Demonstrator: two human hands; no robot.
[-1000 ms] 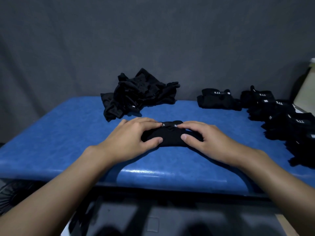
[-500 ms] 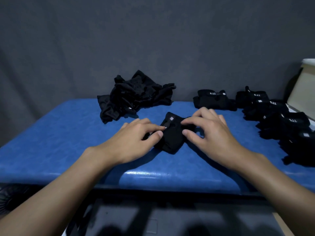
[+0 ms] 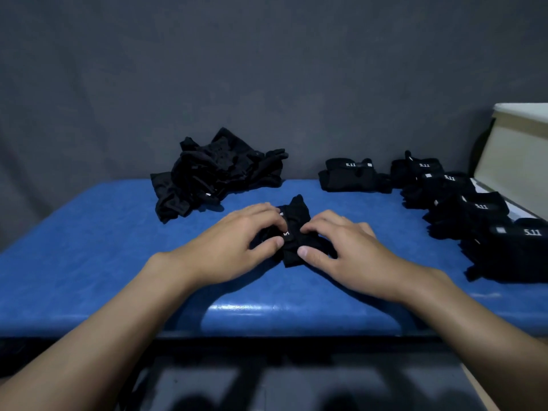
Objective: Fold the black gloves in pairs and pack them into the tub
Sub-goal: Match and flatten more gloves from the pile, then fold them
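A folded pair of black gloves [image 3: 295,229] lies on the blue table [image 3: 89,256], turned with one end pointing away from me. My left hand [image 3: 237,244] pinches its left side between thumb and fingers. My right hand [image 3: 341,247] pinches its right side the same way. A loose heap of unfolded black gloves [image 3: 213,173] sits at the back of the table, left of centre. Several folded pairs [image 3: 462,200] with white "5.11" labels lie in a row along the right. A pale tub [image 3: 516,155] stands at the far right edge, only partly in view.
A dark grey cloth backdrop [image 3: 267,69] hangs behind the table. The table's front edge [image 3: 267,330] runs just above my forearms, with dark floor below it.
Both hands have turned the folded pair from lying crosswise to pointing away from me, and they have gone from pressing it flat to pinching its sides. The view shifted slightly left.
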